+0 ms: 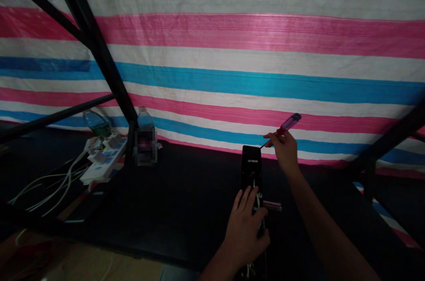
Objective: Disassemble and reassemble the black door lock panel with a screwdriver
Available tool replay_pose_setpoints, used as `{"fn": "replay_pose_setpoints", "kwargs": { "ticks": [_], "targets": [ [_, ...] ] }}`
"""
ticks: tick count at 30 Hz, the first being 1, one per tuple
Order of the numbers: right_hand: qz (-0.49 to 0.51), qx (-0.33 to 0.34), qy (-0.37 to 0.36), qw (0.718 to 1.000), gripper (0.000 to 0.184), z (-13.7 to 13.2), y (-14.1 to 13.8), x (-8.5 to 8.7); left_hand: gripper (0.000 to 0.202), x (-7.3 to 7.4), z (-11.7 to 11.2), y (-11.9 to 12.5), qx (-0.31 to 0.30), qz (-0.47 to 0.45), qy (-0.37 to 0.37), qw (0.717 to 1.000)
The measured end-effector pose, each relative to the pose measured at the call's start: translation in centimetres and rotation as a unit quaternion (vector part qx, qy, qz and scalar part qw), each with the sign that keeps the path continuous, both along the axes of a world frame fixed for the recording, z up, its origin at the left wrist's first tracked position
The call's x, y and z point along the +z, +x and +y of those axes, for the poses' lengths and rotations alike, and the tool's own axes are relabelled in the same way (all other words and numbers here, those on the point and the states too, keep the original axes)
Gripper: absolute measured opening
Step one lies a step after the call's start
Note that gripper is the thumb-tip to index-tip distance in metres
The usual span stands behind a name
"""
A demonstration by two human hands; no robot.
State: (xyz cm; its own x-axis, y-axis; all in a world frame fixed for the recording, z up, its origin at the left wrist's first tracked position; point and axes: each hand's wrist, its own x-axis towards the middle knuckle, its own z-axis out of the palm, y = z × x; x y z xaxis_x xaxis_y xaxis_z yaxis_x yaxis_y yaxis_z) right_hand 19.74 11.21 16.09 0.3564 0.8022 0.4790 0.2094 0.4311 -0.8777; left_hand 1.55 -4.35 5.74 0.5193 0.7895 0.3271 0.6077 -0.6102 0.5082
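A long, narrow black device [252,167] lies lengthwise on the dark tabletop, with a small light label near its far end and pale wires along its middle. My left hand [245,228] rests on it, fingers stretched out and apart over the wires. A screwdriver [288,123] with a translucent purplish handle is pinched in my right hand [284,150]. It slants down to the left, its tip at the device's far right corner; whether the tip touches I cannot tell. Beside my left hand, to the right of the device, lies a second purplish handle [272,205], probably another tool.
Black metal bars [99,55] frame the left side, and another bar [385,139] slopes at the right. A striped plastic sheet [249,68] hangs behind the table [186,201]. At left are a white power strip [102,166] with cables, a bottle [145,119] and a dark phone-like slab [86,205].
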Motion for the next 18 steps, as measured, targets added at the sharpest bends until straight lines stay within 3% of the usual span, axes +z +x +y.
{"fn": "replay_pose_setpoints", "kwargs": {
  "ticks": [6,11,18],
  "targets": [
    [-0.085,0.041,0.002,0.996,0.031,-0.19,0.01,0.15,0.033,0.19,-0.04,-0.01,0.003,0.002,-0.002,1.000],
    [-0.039,0.011,0.026,0.999,0.023,-0.12,-0.74,-0.06,0.035,0.01,0.02,0.05,-0.002,0.001,0.001,1.000],
    [-0.030,0.021,0.010,0.999,0.027,-0.36,-0.61,-0.42,0.035,-0.21,0.11,0.12,0.000,-0.004,0.007,1.000]
  ]
}}
